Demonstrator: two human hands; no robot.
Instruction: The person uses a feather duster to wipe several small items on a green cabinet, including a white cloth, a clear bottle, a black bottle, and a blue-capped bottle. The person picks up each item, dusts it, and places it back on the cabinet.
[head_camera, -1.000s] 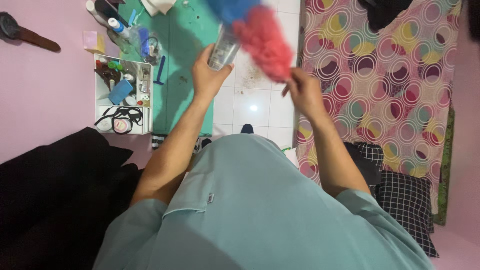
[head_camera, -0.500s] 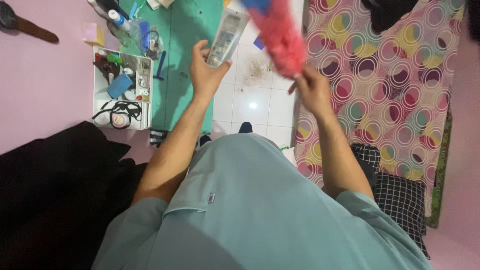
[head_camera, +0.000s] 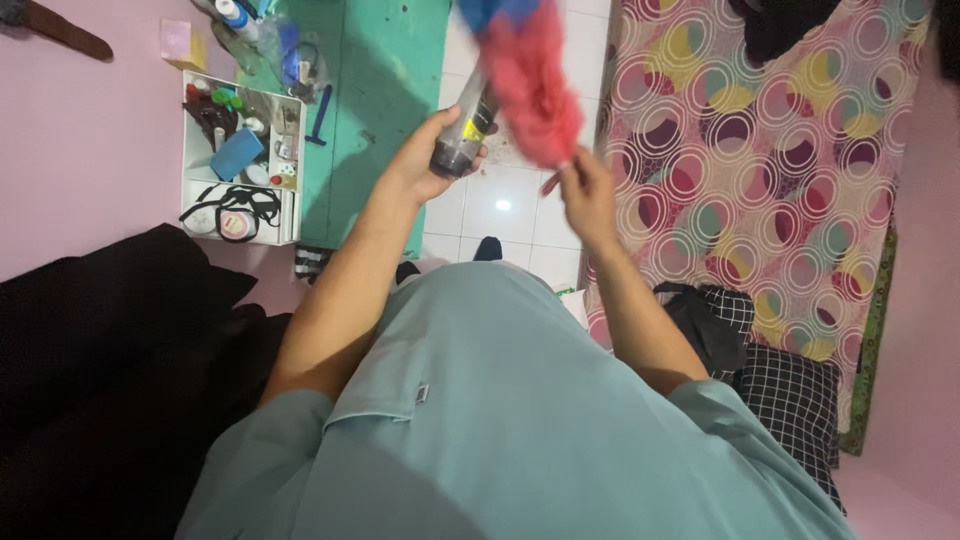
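Left hand (head_camera: 425, 160) clamped around a dark cylindrical bottle (head_camera: 465, 135) with a yellow label patch; right hand (head_camera: 588, 195) closed on the handle of a red-and-blue feather duster (head_camera: 530, 95), whose fluff touches the bottle. Both above white floor tiles (head_camera: 505, 205). White organiser box (head_camera: 240, 160) at left.

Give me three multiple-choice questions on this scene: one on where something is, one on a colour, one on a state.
1. Where is the white organizer?
A. against the pink wall
B. on the mattress
C. in the left hand

2. What colour is the duster near its handle?
A. yellow
B. red
C. black

3. What is the left hand doing?
A. hanging empty
B. gripping a dark bottle
C. resting on the floor

Answers: 1 A, it stands by the wall; 2 B, red fluff above the right hand; 3 B, fingers wrap the bottle.
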